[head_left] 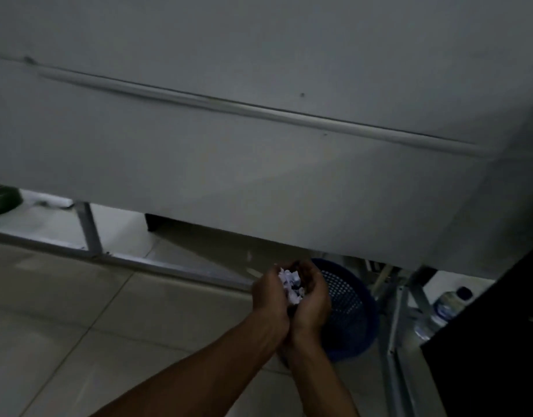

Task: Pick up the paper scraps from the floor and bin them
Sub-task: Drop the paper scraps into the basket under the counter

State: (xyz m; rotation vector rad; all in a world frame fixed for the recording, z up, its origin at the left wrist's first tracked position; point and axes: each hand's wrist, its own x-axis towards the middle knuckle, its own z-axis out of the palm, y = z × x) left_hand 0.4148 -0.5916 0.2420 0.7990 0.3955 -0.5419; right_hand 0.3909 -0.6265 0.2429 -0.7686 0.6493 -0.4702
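A dark green object point(0, 200) lies on the floor point(78, 311) at the far left, partly cut off by the picture's edge. Beside it a grey metal frame point(90, 230) runs along the tiles, one upright rising to meet the underside of a large pale table point(259, 145), whose top fills the upper part of the view. A thin ridge crosses that top from left to right.

Below the table's near edge, the left hand point(269, 299) and right hand point(312, 299) are cupped side by side, heels touching, fingers curled upward around a clump of white scraps point(291, 285). The scraps sit in the hollow between the palms, held above the floor and just at the left rim of a blue perforated bin point(349, 305). The bin stands on the floor, partly under the table.

Right of the bin, beyond more frame legs, a clear bottle point(449, 305) with a dark cap lies on the floor. A black surface point(494, 341) fills the lower right corner.
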